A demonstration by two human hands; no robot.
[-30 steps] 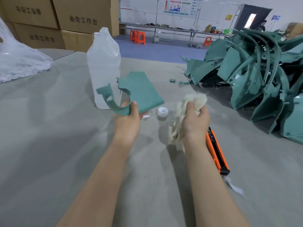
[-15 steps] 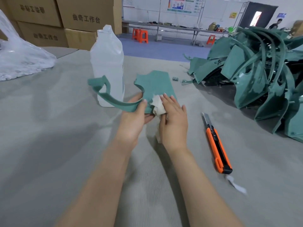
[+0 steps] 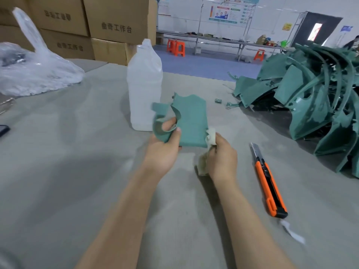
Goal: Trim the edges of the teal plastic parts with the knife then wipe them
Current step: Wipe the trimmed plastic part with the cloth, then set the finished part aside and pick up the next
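- Knife (image 3: 270, 183): flat on table (image 3: 68, 171), toward its right edge.
- Left hand (image 3: 163, 150): thumb and fingers clamped on teal part (image 3: 191, 123), held above the table's middle.
- Right hand (image 3: 221, 158): fingers curled round cloth (image 3: 210, 135), pressed to the part's right edge.

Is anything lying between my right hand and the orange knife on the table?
Nothing visible does: only table surface separates the right hand from the knife, which lies to its right. The hand itself is occupied, though, gripping the cloth against the teal part at its edge.
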